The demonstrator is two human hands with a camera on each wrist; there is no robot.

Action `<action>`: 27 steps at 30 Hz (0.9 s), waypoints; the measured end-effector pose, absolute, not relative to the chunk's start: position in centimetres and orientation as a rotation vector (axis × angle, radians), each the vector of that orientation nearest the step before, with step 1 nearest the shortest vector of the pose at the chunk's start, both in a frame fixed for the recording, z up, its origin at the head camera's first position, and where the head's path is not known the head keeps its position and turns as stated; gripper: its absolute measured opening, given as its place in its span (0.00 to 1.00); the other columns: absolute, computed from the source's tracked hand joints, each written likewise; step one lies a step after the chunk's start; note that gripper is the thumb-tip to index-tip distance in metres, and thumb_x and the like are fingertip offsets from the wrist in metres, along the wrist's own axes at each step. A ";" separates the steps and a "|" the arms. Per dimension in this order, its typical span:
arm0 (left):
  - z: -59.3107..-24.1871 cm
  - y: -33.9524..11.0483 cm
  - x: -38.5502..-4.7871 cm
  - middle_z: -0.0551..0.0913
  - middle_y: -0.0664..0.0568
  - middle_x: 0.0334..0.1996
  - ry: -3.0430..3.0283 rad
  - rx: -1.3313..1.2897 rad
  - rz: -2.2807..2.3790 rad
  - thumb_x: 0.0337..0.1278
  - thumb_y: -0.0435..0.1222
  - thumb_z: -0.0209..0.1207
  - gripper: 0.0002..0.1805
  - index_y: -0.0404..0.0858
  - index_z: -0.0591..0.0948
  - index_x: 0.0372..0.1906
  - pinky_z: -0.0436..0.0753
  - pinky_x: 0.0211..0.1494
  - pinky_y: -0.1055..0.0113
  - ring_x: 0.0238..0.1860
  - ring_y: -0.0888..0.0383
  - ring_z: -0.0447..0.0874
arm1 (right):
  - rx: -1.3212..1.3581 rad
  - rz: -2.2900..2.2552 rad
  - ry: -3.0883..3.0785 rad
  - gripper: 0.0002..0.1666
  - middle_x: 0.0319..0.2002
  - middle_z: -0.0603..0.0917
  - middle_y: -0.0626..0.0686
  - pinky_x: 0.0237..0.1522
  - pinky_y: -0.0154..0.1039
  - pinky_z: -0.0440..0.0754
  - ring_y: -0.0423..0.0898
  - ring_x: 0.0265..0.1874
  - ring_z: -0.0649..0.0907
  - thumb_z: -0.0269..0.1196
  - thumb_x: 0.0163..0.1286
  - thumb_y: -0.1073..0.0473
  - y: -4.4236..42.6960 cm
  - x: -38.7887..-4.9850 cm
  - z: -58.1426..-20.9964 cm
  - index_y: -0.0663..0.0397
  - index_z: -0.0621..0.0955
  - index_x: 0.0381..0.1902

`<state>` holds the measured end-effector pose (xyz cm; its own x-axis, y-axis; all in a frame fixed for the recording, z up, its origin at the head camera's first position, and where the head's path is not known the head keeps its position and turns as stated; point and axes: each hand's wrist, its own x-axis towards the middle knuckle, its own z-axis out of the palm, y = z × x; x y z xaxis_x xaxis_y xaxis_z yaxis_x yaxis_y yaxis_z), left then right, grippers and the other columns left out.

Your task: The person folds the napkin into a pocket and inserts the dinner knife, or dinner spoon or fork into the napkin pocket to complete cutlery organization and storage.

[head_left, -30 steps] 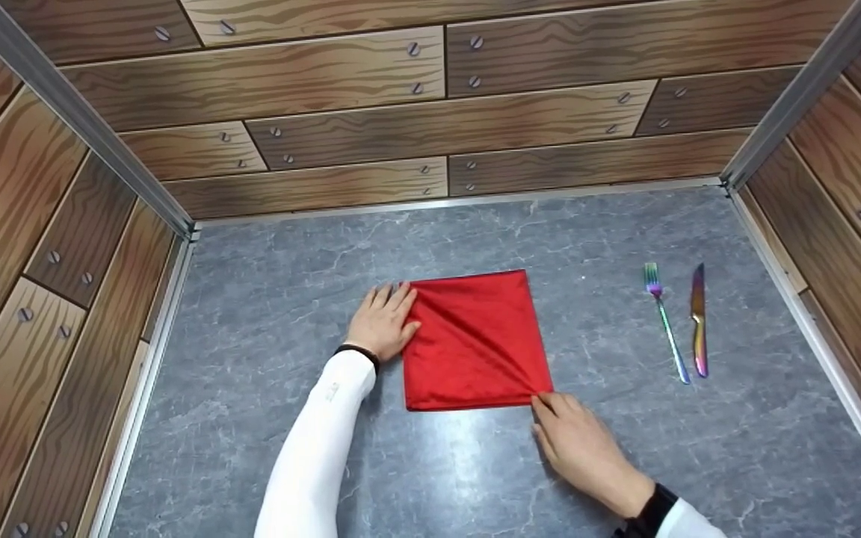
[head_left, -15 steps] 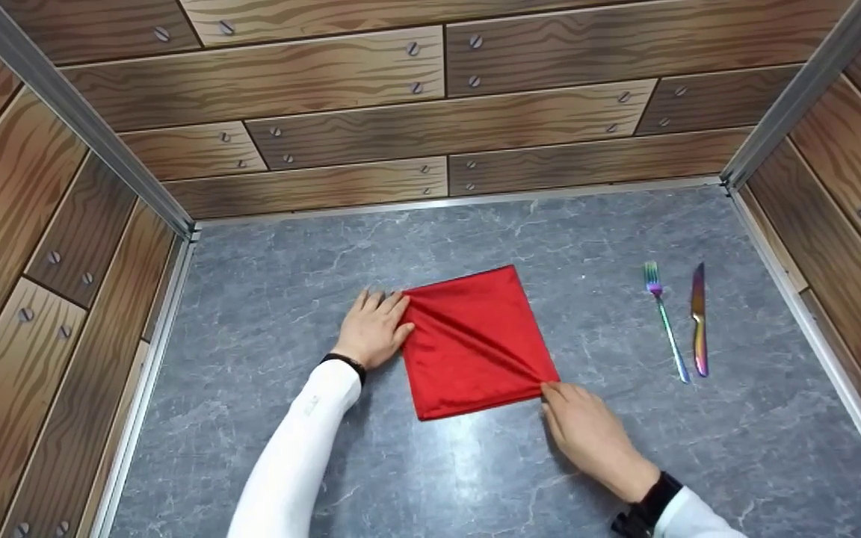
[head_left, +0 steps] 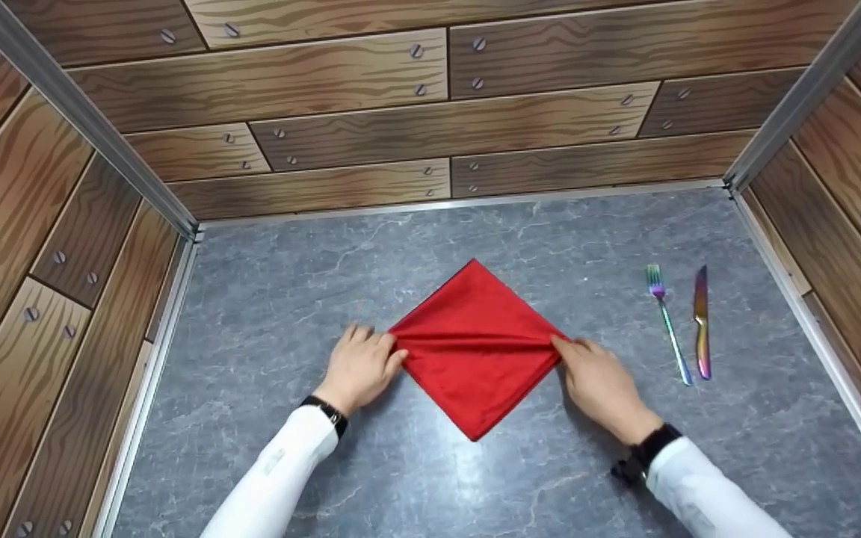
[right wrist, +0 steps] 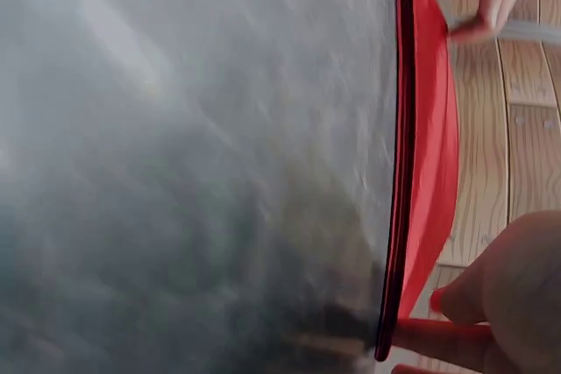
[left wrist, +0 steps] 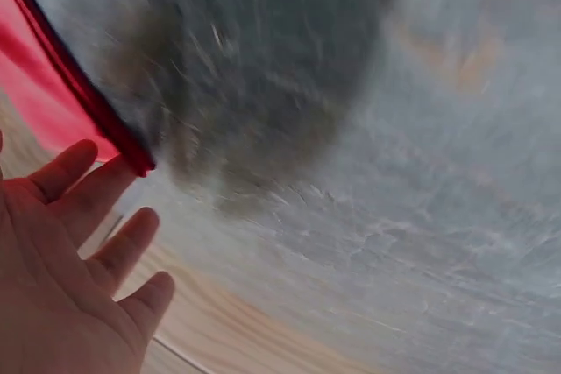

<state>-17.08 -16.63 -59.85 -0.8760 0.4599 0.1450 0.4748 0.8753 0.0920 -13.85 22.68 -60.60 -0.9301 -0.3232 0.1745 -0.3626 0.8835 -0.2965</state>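
A red folded cloth (head_left: 475, 373) lies as a diamond on the grey surface, with a crease running between its left and right corners. At the left corner, my left hand (head_left: 359, 368) pinches the cloth between thumb and fingers. My right hand (head_left: 604, 385) pinches the right corner. In the left wrist view, the cloth's corner (left wrist: 140, 159) meets the index finger of my left hand (left wrist: 79, 269), the other fingers spread. The right wrist view shows the cloth's layered edge (right wrist: 405, 155) beside the fingers of my right hand (right wrist: 491, 304).
To the right of the cloth lie a rainbow-coloured fork (head_left: 668, 325) and a knife (head_left: 702, 325), side by side. Wood-patterned walls (head_left: 356, 112) enclose the grey surface (head_left: 273, 284) at the back, left and right.
The cloth has turned counterclockwise from a near-square position to a diamond. My right hand has moved up and slightly right with its corner; my left hand has moved down and left.
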 end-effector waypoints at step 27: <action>-60.7 -12.6 -7.6 0.82 0.45 0.40 -2.860 -0.732 0.065 0.68 0.54 0.51 0.28 0.33 0.84 0.51 0.75 0.57 0.53 0.44 0.47 0.79 | 0.735 0.411 -3.227 0.33 0.72 0.64 0.58 0.69 0.61 0.58 0.63 0.71 0.60 0.45 0.71 0.69 19.9 -26.5 -59.9 0.56 0.64 0.74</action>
